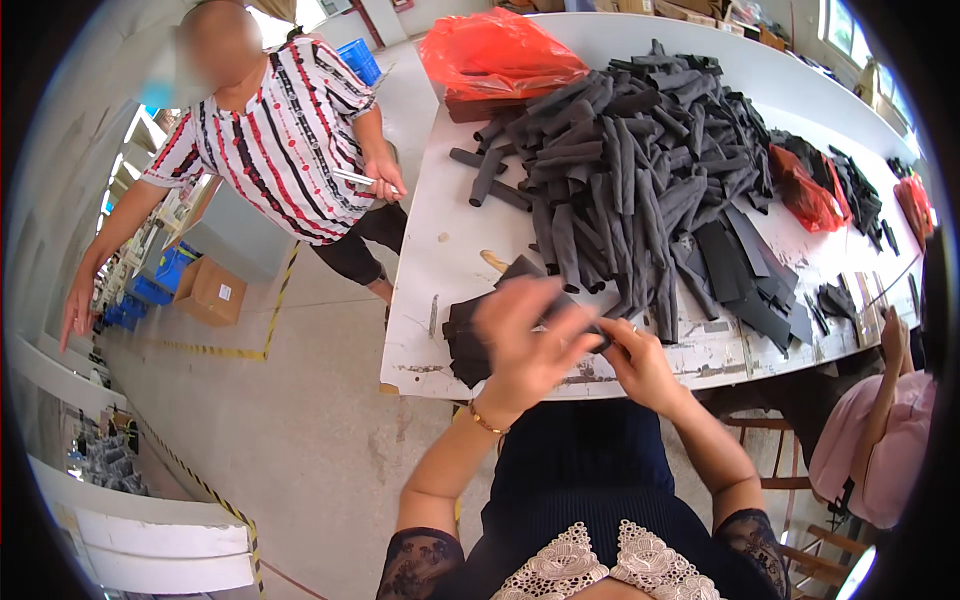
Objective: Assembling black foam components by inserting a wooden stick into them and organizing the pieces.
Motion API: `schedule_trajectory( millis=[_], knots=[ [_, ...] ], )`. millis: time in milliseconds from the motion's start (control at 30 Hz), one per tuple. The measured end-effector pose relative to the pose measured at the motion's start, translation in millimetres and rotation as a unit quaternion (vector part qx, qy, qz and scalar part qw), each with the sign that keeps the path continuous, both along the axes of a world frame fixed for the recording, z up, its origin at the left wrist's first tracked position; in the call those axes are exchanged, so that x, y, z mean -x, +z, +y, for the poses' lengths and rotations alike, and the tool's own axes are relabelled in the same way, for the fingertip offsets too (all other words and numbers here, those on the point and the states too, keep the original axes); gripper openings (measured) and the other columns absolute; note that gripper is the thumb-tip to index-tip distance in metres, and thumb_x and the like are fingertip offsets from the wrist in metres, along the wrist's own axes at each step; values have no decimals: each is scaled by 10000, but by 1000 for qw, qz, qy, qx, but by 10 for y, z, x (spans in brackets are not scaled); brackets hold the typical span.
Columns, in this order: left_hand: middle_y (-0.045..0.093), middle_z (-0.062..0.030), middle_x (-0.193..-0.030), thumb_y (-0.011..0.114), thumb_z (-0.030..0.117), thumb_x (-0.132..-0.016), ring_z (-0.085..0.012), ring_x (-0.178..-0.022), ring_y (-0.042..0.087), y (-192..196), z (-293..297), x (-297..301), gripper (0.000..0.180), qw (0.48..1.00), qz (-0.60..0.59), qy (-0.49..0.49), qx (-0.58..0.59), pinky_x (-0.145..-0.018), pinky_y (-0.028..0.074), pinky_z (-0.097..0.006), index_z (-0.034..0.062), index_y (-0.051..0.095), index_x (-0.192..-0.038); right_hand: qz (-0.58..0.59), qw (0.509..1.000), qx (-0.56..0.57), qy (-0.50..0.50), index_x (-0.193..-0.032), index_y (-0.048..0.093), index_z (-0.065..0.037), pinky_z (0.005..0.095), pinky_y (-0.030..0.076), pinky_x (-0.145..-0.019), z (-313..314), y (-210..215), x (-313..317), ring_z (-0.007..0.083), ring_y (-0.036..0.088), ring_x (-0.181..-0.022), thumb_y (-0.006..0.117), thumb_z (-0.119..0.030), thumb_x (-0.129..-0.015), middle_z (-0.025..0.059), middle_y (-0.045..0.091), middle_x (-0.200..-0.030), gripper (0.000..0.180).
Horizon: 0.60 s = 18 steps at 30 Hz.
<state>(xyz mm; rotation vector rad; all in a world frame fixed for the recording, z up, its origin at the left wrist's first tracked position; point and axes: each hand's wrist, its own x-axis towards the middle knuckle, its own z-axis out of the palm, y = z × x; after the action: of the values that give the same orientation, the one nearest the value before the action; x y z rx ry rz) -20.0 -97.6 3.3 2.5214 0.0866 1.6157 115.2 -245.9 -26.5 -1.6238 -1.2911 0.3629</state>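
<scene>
A dark foam piece (585,325) is pinched between the right hand (637,360) and the blurred, spread-fingered left hand (525,345), just above the near edge of the white table (440,250). A stack of dark pieces (465,340) lies beside it, a big heap of foam tubes (630,170) beyond.

On the table (440,250) a heap of foam tubes (620,170) lies behind both hands — plastic bag (500,50) at the far edge, cardboard box (210,290) on the floor left.
</scene>
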Motion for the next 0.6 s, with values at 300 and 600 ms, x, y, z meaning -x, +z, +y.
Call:
schedule_trajectory(
  millis=[300,600],
  knots=[
    [637,-87,-803,574,326,-995,-227,-765,657,-513,-177,-229,332,543,-194,-343,742,-853,546,-452,9,586,-1095,-59,991,-73,-99,-1309,486,-11,474,486,-625,147,-406,499,432,614,-744,506,109,-823,233,592,-937,501],
    [623,-56,-741,610,302,-978,-175,-638,637,-338,-202,-198,292,514,-231,-302,769,-729,584,-407,20,615,-1055,-80,987,-34,-137,-1146,500,32,512,475,-573,42,-564,769,458,609,-708,539,50,-894,262,589,-884,256]
  ],
)
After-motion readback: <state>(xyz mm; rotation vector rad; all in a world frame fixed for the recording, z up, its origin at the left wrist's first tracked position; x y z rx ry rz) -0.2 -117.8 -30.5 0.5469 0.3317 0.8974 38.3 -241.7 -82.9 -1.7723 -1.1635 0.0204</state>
